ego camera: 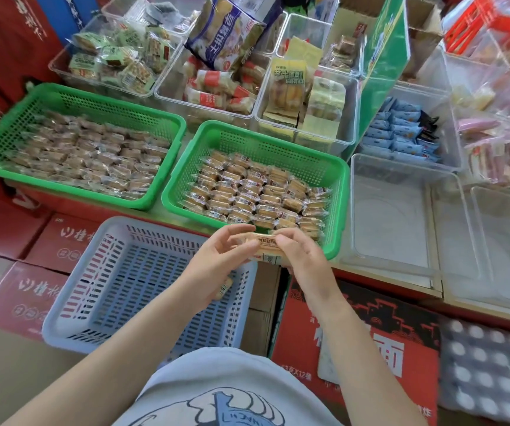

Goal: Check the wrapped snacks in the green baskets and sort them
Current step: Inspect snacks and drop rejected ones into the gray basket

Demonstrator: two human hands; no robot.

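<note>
Both hands raised together over the near rim of a green basket, sharing one wrapped snack (267, 248). Left hand (217, 259) curled, fingertips pinching the packet's left end; right hand (301, 256) curled over its right end, thumb and fingers closed on the wrapper. Packet held level between them, label side up, apparently mid-inspection.

Just below and left of the left hand: a blue-grey basket (94, 256), nearly bare, with one small wrapped piece (223, 287) lying under the left wrist against its right wall. Probably the destination for checked or rejected pieces, though impossible to say which. Very little sorted into it, judging by that lone piece.

Directly beyond the fingertips: the nearer green basket (333, 192), packed with rows of wrapped snacks (247, 195) reaching almost to the hands. Farther off to the left of the left hand: a second green basket (1, 142), likewise filled in a dense layer. No way to tell which of these have been checked.

Right of the right hand: clear plastic bins (401, 210), nothing visible inside the nearest. Farthest out, beyond both green baskets: more clear bins (167, 87) holding other packaged snacks.

Overall, early in the job: one packet in hand, one dropped aside, two near-full baskets left to go through.
</note>
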